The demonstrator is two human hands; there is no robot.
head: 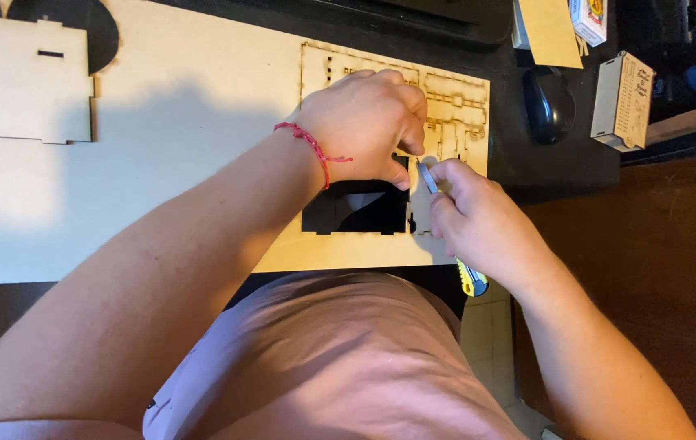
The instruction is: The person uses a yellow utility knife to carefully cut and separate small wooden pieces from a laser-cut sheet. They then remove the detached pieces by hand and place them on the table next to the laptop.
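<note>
Pink shirt (340, 358) being seen nearest, at 6 o'clock. Utility knife (472, 279) being gripped by right hand (478, 220), fist clenched round yellow handle, blade tip being set against laser-cut plywood sheet (201, 163). Sheet being pressed flat by left hand (364, 126), fingers curled at edge of square cut-out (356, 213), red string bracelet (311, 147) being worn at wrist. Computer mouse (545, 104) being left at 2 o'clock, small box (621, 102) just beyond
</note>
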